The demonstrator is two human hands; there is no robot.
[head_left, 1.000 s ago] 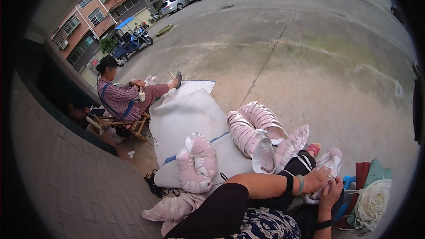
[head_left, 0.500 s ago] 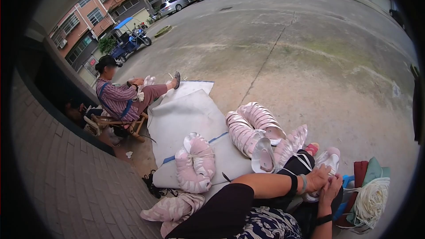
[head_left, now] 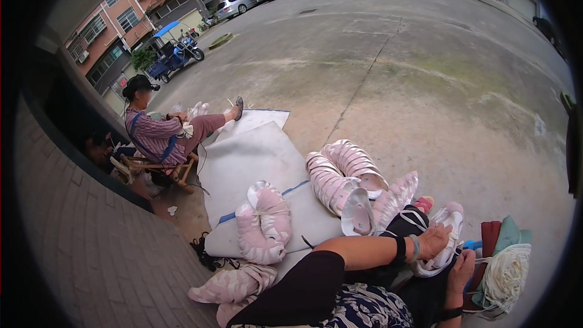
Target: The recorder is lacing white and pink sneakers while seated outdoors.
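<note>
On my lap at the lower right lies a pale pink and white shoe upper (head_left: pixel 450 214) with white lacing. My left hand (head_left: pixel 433 241) is closed at its near side, fingers against the lacing. My right hand (head_left: pixel 461 269) is beside the upper's near end, its fingers curled together; whatever they pinch is too small to make out. A big bundle of white laces (head_left: pixel 505 279) lies to the right of my right hand. A loose white lace (head_left: pixel 413 218) crosses my dark trouser leg.
Nested rows of pink and white shoe uppers (head_left: pixel 331 179) stand ahead of my legs. Another tied bundle of uppers (head_left: pixel 265 222) rests on a pale sheet (head_left: pixel 249 158). At the left, a person (head_left: pixel 159 127) sits on a wooden chair. A brick wall (head_left: pixel 79 237) runs along the left.
My hands have moved apart, the right one down from the left. More of the shoe upper and its lacing shows between them. The view has shifted slightly.
</note>
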